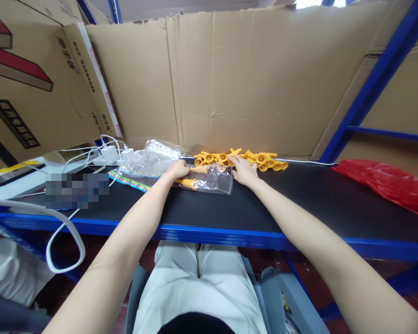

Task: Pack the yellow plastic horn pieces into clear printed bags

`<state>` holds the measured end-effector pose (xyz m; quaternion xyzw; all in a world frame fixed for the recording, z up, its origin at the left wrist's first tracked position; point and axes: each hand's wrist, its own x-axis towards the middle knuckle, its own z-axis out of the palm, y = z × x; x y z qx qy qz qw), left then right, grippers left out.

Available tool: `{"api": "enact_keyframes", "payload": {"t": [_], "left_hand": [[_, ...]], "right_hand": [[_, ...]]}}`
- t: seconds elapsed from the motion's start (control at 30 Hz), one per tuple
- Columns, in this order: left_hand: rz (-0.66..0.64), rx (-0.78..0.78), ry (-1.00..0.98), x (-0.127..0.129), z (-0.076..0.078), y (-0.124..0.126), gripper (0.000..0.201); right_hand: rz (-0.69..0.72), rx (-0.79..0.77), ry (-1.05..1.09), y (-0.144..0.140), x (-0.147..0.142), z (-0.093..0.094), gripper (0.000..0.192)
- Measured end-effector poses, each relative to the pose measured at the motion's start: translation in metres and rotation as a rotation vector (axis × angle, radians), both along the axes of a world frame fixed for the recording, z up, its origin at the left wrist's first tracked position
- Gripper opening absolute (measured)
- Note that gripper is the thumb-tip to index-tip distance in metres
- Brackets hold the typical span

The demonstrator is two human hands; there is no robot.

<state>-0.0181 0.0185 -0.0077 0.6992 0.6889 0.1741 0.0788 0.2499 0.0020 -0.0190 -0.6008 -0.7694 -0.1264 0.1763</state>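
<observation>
Left hand (177, 169) pinches the mouth of a clear bag (209, 182) lying flat on the black worktop (299, 204), steadying it; right hand (243, 171), fingers spread, rests on the heap of yellow plastic pieces (244, 158) just behind the bag, within easy reach.

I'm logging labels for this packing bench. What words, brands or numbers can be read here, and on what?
None can be read for certain.
Cardboard box flap: dark printed characters, too blurred to read.
Box side: black label print, too small to read.
Colourful card strip: pattern only, no legible text.
Pixelated patch: unreadable.
</observation>
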Motion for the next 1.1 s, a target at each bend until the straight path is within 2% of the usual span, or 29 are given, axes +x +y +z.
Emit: {"api": "enact_keyframes", "payload": {"t": [0.27, 0.47, 0.67, 0.8, 1.0, 1.1], "left_hand": [[-0.002, 0.002, -0.006, 0.0, 0.001, -0.002, 0.02], [-0.01, 0.014, 0.01, -0.001, -0.001, 0.001, 0.022], [-0.035, 0.028, 0.043, -0.003, -0.002, 0.005, 0.021], [-0.039, 0.027, 0.042, -0.002, -0.002, 0.004, 0.02], [-0.036, 0.0, 0.02, 0.0, 0.001, -0.001, 0.019], [-0.036, -0.007, 0.008, 0.001, 0.002, -0.003, 0.018]], "right_hand": [[0.006, 0.104, -0.232, 0.005, -0.004, -0.001, 0.038], [0.032, 0.033, -0.435, 0.017, -0.012, 0.011, 0.038], [0.068, 0.028, -0.484, 0.02, -0.022, 0.016, 0.037], [0.079, 0.075, -0.378, 0.024, -0.015, 0.02, 0.034], [-0.076, 0.132, 0.117, 0.036, 0.002, 0.037, 0.03], [-0.097, 0.146, 0.253, 0.034, 0.009, 0.046, 0.027]]}}
